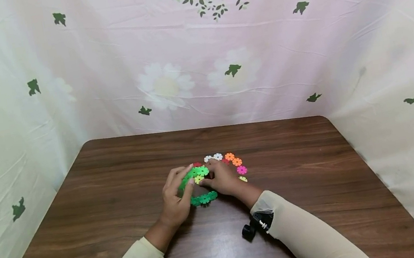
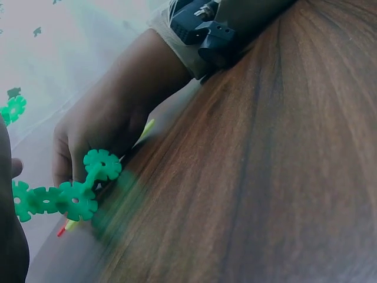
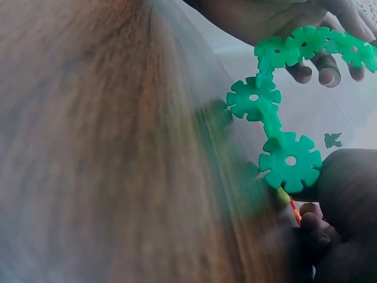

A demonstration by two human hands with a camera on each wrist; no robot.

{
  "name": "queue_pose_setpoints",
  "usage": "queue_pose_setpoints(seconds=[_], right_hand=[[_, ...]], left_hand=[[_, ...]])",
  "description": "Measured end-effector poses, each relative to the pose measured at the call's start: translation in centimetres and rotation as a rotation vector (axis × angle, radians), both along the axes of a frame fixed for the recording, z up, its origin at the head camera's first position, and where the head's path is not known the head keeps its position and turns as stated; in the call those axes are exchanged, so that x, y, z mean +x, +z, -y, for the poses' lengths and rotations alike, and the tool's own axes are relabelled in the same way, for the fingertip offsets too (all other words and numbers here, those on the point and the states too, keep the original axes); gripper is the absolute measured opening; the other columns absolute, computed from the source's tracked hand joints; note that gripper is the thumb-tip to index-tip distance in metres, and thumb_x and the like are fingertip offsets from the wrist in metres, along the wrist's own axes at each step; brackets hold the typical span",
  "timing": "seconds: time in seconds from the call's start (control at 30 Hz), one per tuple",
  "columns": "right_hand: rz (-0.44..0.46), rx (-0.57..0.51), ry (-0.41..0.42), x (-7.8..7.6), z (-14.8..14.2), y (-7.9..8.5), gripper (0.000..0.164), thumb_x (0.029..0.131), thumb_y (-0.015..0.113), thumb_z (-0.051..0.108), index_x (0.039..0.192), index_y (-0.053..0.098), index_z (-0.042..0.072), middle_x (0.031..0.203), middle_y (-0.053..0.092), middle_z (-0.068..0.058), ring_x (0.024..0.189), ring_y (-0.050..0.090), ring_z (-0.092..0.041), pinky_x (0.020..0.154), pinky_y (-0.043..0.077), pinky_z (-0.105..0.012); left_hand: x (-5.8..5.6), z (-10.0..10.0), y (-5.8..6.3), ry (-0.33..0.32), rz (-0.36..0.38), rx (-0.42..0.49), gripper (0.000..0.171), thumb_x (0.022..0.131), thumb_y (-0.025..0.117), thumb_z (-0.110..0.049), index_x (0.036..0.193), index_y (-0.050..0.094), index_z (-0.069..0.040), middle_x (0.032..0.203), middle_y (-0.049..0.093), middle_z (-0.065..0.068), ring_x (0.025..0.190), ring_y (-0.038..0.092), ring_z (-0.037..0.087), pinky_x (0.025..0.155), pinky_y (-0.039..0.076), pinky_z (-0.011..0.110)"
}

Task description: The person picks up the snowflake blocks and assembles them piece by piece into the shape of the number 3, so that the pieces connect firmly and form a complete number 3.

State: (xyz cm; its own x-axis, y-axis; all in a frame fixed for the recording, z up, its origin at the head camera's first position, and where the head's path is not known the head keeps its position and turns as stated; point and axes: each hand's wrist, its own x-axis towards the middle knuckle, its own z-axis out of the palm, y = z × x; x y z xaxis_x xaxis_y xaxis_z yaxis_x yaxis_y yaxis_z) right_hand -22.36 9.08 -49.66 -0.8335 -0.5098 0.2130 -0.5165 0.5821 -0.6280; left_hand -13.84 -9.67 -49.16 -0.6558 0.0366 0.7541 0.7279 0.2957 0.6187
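While the left hand (image 1: 175, 200) holds a green chain (image 1: 203, 199) of flower-shaped pieces between its thumb and fingers, the right hand (image 1: 224, 178) reaches in from the other side with bent fingers; whether it grips anything cannot be told. Both hands work about midway between the left and right edges of the worktop (image 1: 310, 203), nearer its far edge. The chain bends in a C that opens toward the right edge, with a yellow piece (image 1: 199, 179) beside its far arm, near the right thumb. Beyond the right hand, an arc runs from two white pieces (image 1: 217, 157), closest to the far edge, through two orange pieces (image 1: 237, 162) to a pink piece (image 1: 242, 170). Printed cloth (image 1: 193, 44) hangs behind the far edge.
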Motion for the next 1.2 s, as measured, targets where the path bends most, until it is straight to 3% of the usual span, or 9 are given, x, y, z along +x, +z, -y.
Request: queue_pose_setpoints(seconds=[0.2,0.37,0.57,0.73,0.87,1.03,1.2], right_hand=[[0.023,0.014,0.006,0.0,0.1,0.0,0.016,0.096,0.087,0.017,0.102,0.075,0.008,0.098,0.059,-0.007,0.071,0.049,-0.011,0.061,0.042,-0.023],[0.017,-0.037,0.024,0.2,-0.2,-0.2,0.015,0.095,0.086,0.012,0.101,0.072,0.011,0.093,0.060,-0.007,0.072,0.052,-0.010,0.063,0.044,-0.023],[0.010,-0.084,0.002,0.9,-0.7,-0.5,0.010,0.099,0.081,0.011,0.098,0.071,0.013,0.089,0.070,-0.002,0.079,0.061,-0.010,0.071,0.052,-0.026],[-0.052,-0.188,-0.012,1.4,-0.9,-0.3,0.007,0.099,0.079,0.005,0.105,0.075,0.008,0.093,0.073,-0.005,0.087,0.067,-0.014,0.080,0.057,-0.030],[-0.089,-0.297,-0.003,1.6,-1.0,-0.2,0.004,0.100,0.075,0.000,0.103,0.074,0.003,0.093,0.070,-0.010,0.087,0.066,-0.019,0.080,0.056,-0.030],[-0.011,-0.451,-0.007,1.9,-1.0,-0.4,0.006,0.105,0.068,0.002,0.104,0.067,-0.004,0.089,0.071,-0.019,0.080,0.069,-0.029,0.074,0.057,-0.026],[0.022,-0.533,-0.021,2.5,-1.0,-0.6,0.008,0.110,0.061,0.004,0.104,0.061,-0.002,0.085,0.068,-0.023,0.076,0.068,-0.034,0.071,0.056,-0.026]], left_hand=[[-0.2,0.1,-0.2,-0.003,0.001,-0.005,0.046,0.099,0.065,0.015,0.144,0.067,0.003,0.129,0.067,0.022,0.122,0.066,0.022,0.107,0.050,0.016],[-0.2,0.1,-0.1,-0.005,0.007,-0.004,0.048,0.099,0.066,0.014,0.146,0.064,0.005,0.132,0.067,0.025,0.127,0.064,0.021,0.111,0.049,0.020],[-0.1,0.1,-0.2,0.020,0.001,-0.018,0.054,0.097,0.070,0.014,0.149,0.060,0.004,0.136,0.067,0.027,0.124,0.066,0.041,0.113,0.051,0.025],[-0.2,0.0,-0.2,0.047,-0.006,-0.006,0.051,0.097,0.070,0.013,0.146,0.061,0.004,0.136,0.068,0.025,0.122,0.066,0.043,0.113,0.048,0.021],[-0.3,0.1,-0.1,0.045,-0.028,-0.012,0.049,0.097,0.070,0.015,0.144,0.062,0.006,0.132,0.068,0.029,0.121,0.067,0.041,0.111,0.052,0.028],[-0.4,0.0,-0.1,0.046,-0.044,-0.008,0.047,0.096,0.069,0.017,0.141,0.063,0.008,0.130,0.069,0.029,0.119,0.067,0.039,0.108,0.054,0.035],[-0.4,-0.1,-0.2,0.051,-0.053,-0.003,0.046,0.095,0.069,0.018,0.139,0.065,0.007,0.129,0.070,0.024,0.119,0.068,0.037,0.108,0.054,0.032]])
